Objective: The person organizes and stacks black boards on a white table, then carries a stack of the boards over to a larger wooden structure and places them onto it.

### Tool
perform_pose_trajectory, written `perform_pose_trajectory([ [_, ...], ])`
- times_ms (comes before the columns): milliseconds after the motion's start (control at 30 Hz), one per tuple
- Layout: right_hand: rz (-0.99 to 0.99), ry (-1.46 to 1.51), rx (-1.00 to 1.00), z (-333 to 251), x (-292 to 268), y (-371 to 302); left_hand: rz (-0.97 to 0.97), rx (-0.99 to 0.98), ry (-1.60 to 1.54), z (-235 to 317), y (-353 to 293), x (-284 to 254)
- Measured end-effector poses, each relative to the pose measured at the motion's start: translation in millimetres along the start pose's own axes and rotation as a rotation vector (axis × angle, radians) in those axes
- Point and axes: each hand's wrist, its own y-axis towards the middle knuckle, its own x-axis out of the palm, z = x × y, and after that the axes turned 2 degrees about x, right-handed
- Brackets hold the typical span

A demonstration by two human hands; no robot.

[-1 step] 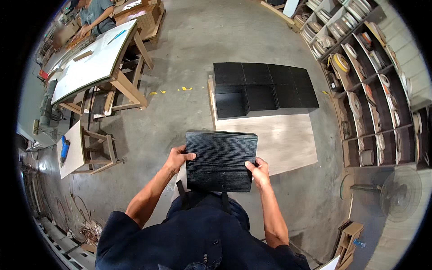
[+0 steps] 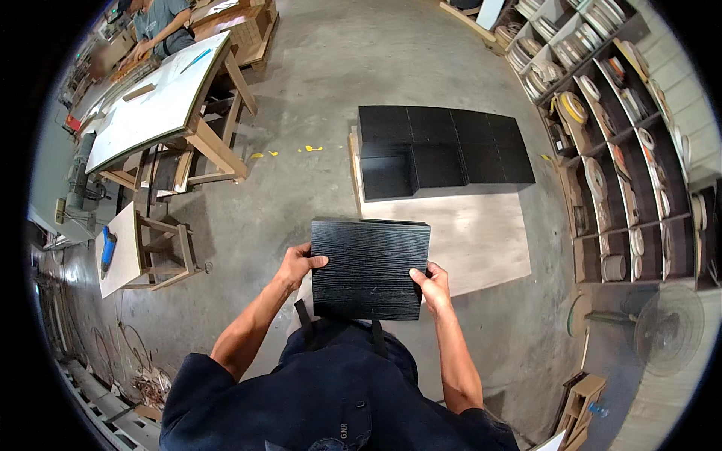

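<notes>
A square black wood-grain block (image 2: pixel 368 269) is held out in front of my waist, its ridged face turned up. My left hand (image 2: pixel 302 264) grips its left edge, thumb on top. On the opposite edge my right hand (image 2: pixel 431 286) has the same kind of hold; the fingers under the block are hidden on both sides. Beyond it and to the right, a row of similar black blocks (image 2: pixel 474 135) lies on a pale wooden board (image 2: pixel 459 233). Along the near side of that row are two lower, recessed places at the left.
To the left stand a white-topped workbench (image 2: pixel 162 105) and a small stool (image 2: pixel 124 259) with a blue tool on it. Shelves of edge-banding rolls (image 2: pixel 628 180) line the right, above a fan (image 2: pixel 665 329). Another person (image 2: pixel 158 30) works at the far left.
The surroundings shift very slightly in the picture. My hands and the block keep the same hold and place.
</notes>
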Motion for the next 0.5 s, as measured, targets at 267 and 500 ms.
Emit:
perform_pose_trajectory([
  [267, 0.008, -0.023, 0.171, -18, 21, 166, 0.112, -0.181, -0.040, -11, 148, -27],
  [500, 0.081, -0.059, 0.338, 47, 19, 352, 0.185, -0.373, -0.016, -50, 323, -46],
])
